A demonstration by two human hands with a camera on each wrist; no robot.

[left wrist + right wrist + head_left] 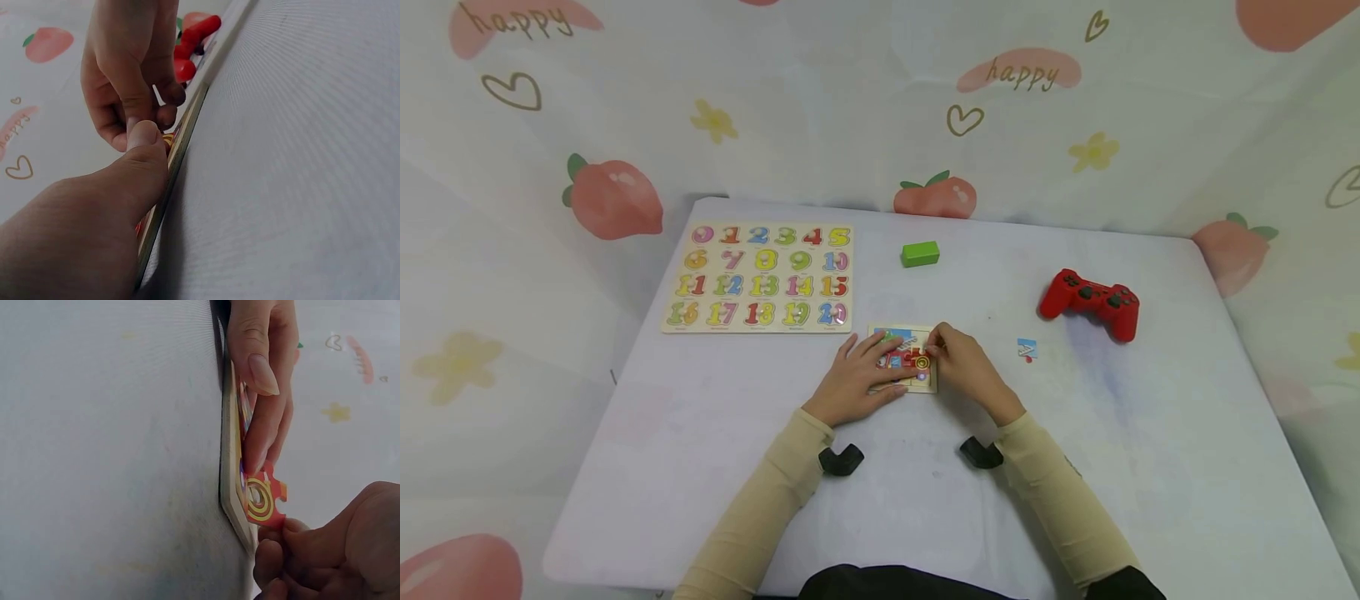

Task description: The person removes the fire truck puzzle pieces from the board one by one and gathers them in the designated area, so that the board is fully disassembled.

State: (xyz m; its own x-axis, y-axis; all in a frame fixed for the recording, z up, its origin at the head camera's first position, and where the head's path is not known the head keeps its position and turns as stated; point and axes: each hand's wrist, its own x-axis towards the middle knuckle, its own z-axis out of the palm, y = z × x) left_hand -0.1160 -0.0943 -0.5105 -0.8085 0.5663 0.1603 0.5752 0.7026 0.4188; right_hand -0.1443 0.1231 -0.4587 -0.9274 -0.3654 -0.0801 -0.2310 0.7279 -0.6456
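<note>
A small wooden jigsaw board (929, 387) with colourful pieces lies on the table in front of the person. The left hand (859, 379) rests across it from the left, fingers spread and extended over the picture. At the board's right edge, the right hand (967, 363) pinches a red puzzle piece (264, 499) with a yellow spiral between thumb and fingers. In the right wrist view that piece stands tilted up from the board, and a left fingertip is right at its edge. Right of the board lies a loose blue and white puzzle piece (1027, 347).
A number puzzle board (760, 329) showing 0 to 20 lies at the back left. Behind the small board sits a green block (921, 254). A red game controller (1090, 304) is at the right. Fruit-printed cloth (820, 100) hangs behind the white table (700, 500).
</note>
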